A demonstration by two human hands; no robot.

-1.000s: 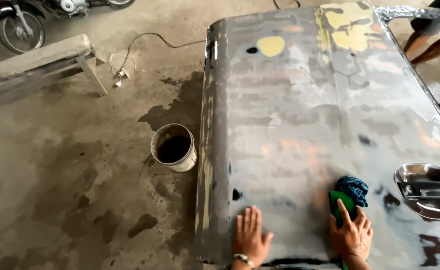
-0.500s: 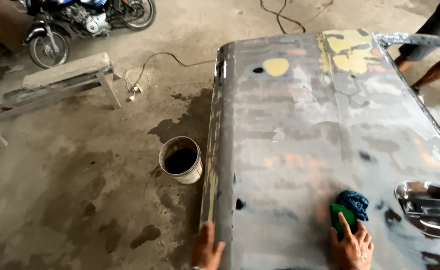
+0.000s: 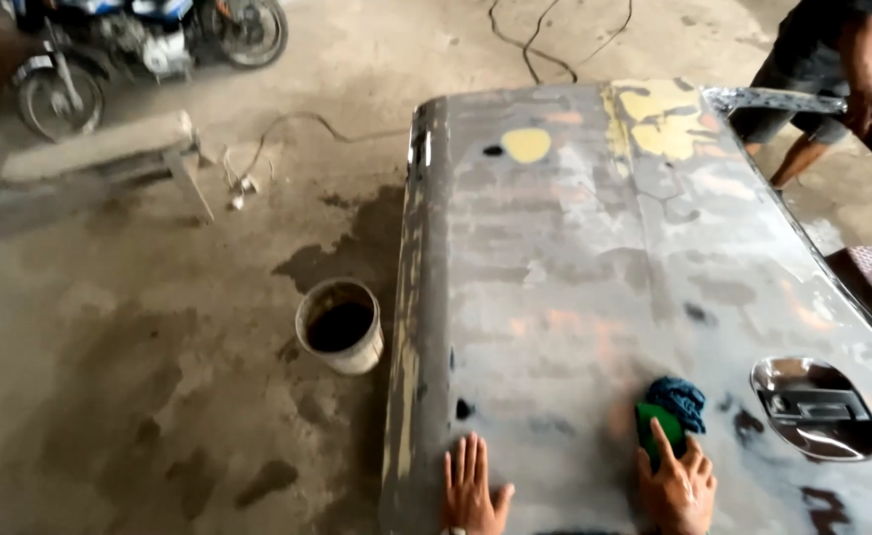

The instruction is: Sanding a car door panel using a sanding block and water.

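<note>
Two hands work: left hand flat steadying the car door; right hand pressing green sanding block needs even, flat pressure.

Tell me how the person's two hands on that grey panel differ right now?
The left hand lies flat and bare on the sanded car door panel, fingers spread, holding nothing. The right hand presses a green pad with a blue cloth bunched beside it. The left hand sits near the panel's left edge, the right hand closer to the chrome handle recess. Both rest at the panel's near end.
</note>
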